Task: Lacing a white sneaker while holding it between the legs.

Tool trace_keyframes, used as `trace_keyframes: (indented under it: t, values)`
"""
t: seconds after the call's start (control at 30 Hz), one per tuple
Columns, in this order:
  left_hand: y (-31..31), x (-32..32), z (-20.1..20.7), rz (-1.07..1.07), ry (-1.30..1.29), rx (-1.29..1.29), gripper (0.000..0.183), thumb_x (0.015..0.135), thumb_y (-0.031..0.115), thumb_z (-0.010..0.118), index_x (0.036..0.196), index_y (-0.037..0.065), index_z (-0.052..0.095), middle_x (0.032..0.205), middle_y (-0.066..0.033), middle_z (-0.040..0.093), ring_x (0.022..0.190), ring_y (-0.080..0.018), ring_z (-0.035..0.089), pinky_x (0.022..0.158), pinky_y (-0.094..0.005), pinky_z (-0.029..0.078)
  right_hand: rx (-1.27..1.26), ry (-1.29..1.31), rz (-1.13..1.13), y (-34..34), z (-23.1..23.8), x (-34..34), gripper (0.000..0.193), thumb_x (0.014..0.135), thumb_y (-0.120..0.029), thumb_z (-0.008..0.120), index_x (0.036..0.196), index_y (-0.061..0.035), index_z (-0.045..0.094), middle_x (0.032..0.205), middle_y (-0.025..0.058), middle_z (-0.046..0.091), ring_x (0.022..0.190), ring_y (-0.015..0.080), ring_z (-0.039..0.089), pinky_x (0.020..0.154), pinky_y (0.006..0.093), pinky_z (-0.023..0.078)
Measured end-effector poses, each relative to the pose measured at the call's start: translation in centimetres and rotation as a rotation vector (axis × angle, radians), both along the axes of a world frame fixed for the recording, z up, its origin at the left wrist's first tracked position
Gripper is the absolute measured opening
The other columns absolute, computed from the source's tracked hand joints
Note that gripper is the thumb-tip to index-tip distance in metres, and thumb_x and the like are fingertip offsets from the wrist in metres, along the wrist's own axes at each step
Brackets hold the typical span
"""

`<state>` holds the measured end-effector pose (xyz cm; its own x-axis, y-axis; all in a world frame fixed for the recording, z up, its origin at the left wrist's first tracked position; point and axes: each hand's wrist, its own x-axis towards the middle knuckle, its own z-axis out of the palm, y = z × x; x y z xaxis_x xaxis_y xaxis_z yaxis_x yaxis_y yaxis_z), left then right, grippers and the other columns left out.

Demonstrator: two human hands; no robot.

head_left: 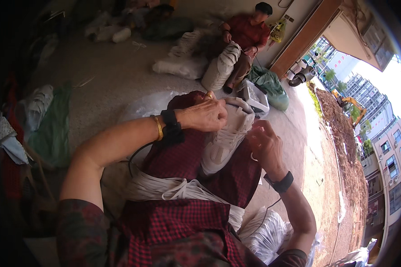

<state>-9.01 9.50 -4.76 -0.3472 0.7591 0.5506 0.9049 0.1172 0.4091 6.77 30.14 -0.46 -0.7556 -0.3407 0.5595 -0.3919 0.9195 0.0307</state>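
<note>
A pale sneaker (219,149) rests on my lap between my knees, its toe toward me and its collar away from me. White lace crosses its upper part. My left hand (205,115) is closed at the left side of the shoe's opening; what its fingers pinch is hidden. On the other side, my right hand (266,144) is curled beside the shoe, and a short white lace end (254,156) shows below its fingers. A thick bundle of white shoelaces (178,188) lies across my lap, over a red and black checked apron (165,218).
Ahead, a seated person (249,33) in red handles a stack of pale shoe pieces (220,69). A green bag (272,89) and a white box (254,97) stand near them. Clear plastic bags (265,233) lie at my right; a green sack (53,129) is at left.
</note>
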Motion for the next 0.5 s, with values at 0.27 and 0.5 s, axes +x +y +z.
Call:
trace_keyframes:
  t: [0.27, 0.5]
  values:
    - [0.0, 0.1, 1.4, 0.028, 0.0, -0.019, 0.019, 0.078, 0.019, 0.064, 0.068, 0.003, 0.064, 0.082, -0.0105, 0.059, 0.082, -0.0265, 0.052, 0.092, -0.0398, 0.037, -0.219, -0.219, -0.014, -0.9, 1.3, -2.0, 0.024, 0.08, -0.009, 0.064, 0.103, -0.0054, 0.061, 0.086, 0.0154, 0.064, 0.073, 0.033, 0.068, 0.064, 0.0435, 0.052]
    - [0.0, 0.9, 1.5, 0.081, 0.018, 0.022, 0.017, 0.076, 0.017, 0.064, 0.07, 0.001, 0.065, 0.082, -0.012, 0.058, 0.084, -0.0283, 0.048, 0.083, -0.0397, 0.041, -0.325, -0.274, 0.026, 1.4, -0.1, -1.9, 0.02, 0.077, -0.01, 0.063, 0.095, -0.0055, 0.055, 0.064, 0.0107, 0.056, 0.052, 0.0241, 0.057, 0.054, 0.0384, 0.044]
